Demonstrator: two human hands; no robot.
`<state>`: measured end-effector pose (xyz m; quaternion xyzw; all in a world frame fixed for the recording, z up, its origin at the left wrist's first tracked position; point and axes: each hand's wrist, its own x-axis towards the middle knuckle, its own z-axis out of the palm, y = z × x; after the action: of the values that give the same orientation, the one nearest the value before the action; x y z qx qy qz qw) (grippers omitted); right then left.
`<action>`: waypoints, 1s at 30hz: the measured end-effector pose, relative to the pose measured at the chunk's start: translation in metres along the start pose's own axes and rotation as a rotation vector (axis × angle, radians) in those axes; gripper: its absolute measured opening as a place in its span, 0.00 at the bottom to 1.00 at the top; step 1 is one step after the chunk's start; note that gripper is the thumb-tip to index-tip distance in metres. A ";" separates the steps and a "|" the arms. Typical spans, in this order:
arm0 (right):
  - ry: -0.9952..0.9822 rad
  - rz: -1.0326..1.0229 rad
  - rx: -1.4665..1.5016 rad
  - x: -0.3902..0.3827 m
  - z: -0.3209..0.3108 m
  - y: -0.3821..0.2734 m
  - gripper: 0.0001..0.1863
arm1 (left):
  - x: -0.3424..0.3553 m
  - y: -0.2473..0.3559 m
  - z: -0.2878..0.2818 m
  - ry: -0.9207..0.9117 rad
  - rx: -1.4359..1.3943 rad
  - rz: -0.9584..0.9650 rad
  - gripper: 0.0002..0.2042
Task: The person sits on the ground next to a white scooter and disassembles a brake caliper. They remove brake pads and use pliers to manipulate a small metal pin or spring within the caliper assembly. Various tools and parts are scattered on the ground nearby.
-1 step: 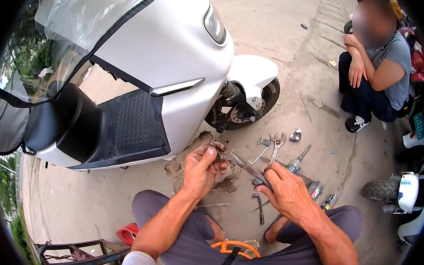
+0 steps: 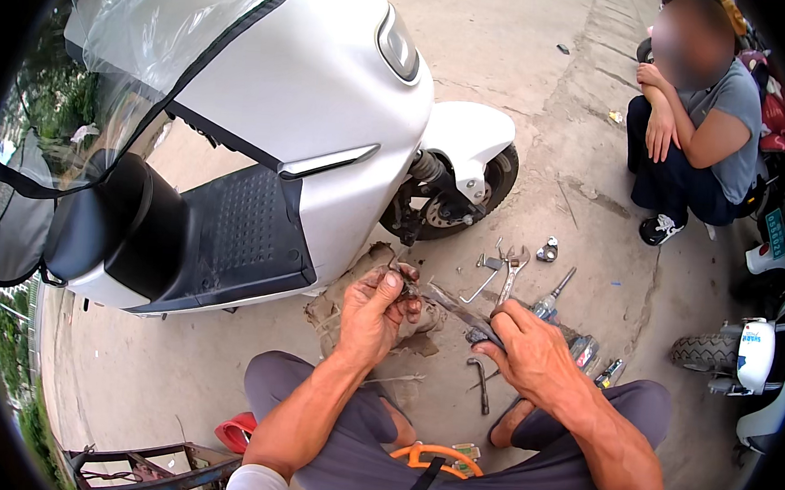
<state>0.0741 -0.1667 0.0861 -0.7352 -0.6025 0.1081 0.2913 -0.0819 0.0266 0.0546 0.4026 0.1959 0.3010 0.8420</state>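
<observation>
My left hand is closed around a small dark greasy part. Held in my right hand is a flat worn metal tool, its far end close to that part. Beneath my hands lies crumpled dirty material. Around them on the pavement are an adjustable wrench, a bent metal rod, a small bright metal part, a screwdriver-like tool and an L-shaped socket wrench. An orange ring-shaped object lies between my legs.
A white scooter stands front left. A person crouches at the upper right, hands at the knees, before other scooters. A white scooter's wheel is at the right, a metal frame at lower left, a red object beside my left leg.
</observation>
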 end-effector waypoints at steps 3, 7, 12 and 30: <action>-0.013 0.058 0.006 0.001 0.002 0.001 0.19 | -0.003 0.002 0.001 0.015 0.042 0.019 0.11; 0.125 0.014 0.083 0.003 0.006 0.008 0.19 | -0.005 0.005 0.002 -0.006 0.099 0.047 0.11; -0.020 0.096 -0.063 0.007 0.005 0.012 0.18 | -0.017 0.003 0.007 -0.046 0.196 0.105 0.12; 0.050 0.101 0.037 0.018 0.014 0.017 0.15 | -0.040 0.010 0.025 0.020 0.375 0.267 0.08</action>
<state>0.0854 -0.1474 0.0686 -0.7616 -0.5551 0.1152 0.3141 -0.1004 -0.0089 0.0807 0.5714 0.2019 0.3722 0.7030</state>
